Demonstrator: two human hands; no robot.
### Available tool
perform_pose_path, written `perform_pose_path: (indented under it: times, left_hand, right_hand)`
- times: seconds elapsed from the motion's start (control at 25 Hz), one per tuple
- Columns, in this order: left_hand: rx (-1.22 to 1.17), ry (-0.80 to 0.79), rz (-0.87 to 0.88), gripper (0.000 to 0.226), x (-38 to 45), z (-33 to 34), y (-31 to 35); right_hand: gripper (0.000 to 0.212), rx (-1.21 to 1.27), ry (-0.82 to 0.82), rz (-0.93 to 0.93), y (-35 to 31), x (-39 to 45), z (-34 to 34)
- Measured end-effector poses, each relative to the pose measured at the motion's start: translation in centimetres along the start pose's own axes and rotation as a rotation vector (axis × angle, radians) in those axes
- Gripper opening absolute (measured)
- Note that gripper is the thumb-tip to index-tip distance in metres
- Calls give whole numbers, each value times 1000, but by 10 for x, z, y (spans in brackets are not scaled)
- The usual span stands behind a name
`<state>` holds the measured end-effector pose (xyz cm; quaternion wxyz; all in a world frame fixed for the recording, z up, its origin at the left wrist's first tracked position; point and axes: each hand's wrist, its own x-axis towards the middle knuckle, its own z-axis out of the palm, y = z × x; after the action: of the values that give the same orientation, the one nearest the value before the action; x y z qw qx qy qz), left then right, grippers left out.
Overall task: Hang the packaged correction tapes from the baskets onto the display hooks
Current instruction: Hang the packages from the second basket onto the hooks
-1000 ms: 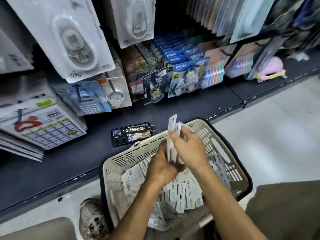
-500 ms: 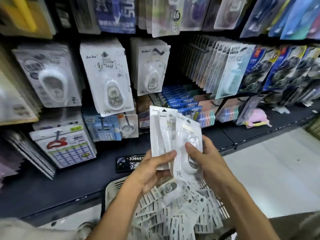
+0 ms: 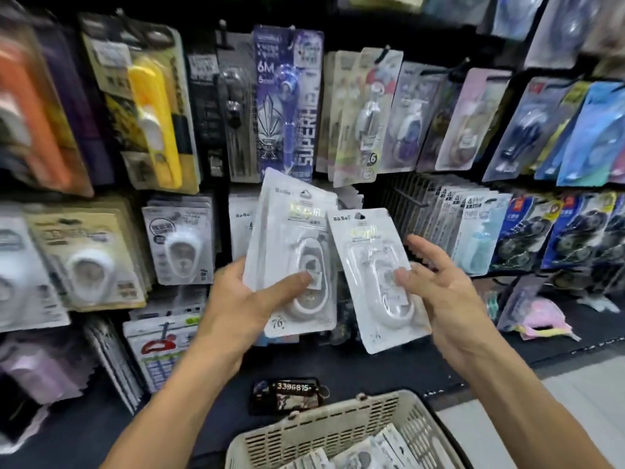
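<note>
Currently my left hand [image 3: 243, 299] is gripping a stacked pack [image 3: 291, 258] while my right hand [image 3: 439, 292] is pinching one separated pack [image 3: 375, 282], singling it out for hanging above the basket [image 3: 324, 428].

The white correction-tape pack [image 3: 291, 265] held at centre left reads "BoBo" at its top left corner and "76" near its bottom left corner, and the white pack [image 3: 378, 282] just to its right reads "BoBo" at its top left corner. Far behind them, the hanging purple-blue card [image 3: 287, 103] carries "6M" near its top and "SUPERH…" running vertically down its right side, cut off by the neighbouring card, whose pale pack [image 3: 367, 113] shows a "6". On the dark shelf near the basket, a black tag [image 3: 287, 396] reads "3396815".
</note>
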<state>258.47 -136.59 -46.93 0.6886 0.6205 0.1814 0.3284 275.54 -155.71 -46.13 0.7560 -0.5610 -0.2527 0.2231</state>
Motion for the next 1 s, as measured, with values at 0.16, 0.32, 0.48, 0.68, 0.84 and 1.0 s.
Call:
perform_pose_path:
  times: [0.16,0.32,0.48,0.68,0.84,1.0]
  left_hand:
    - [-18,77,125,33,16,-19,18]
    - [-61,62,92,44,21,-13,11]
    - [-116,46,2,44,22,-1,-2]
    - [-130,8,-61,46,22,7,-10]
    - [-144,-68,-89,44,19,13,-8]
    - [-169,-43,-80,44,15,12,-5]
  right_hand:
    - [24,-290,213,-97,2,30,27]
    - [11,-461,335,-199,13,38,24]
    - [34,-537,42,81,11,42,34]
    - [60,-271,-189,65,27,16,55]
    - [50,-97,-129,144,22,14,55]
    - [56,-102,-295,118,20,10,54]
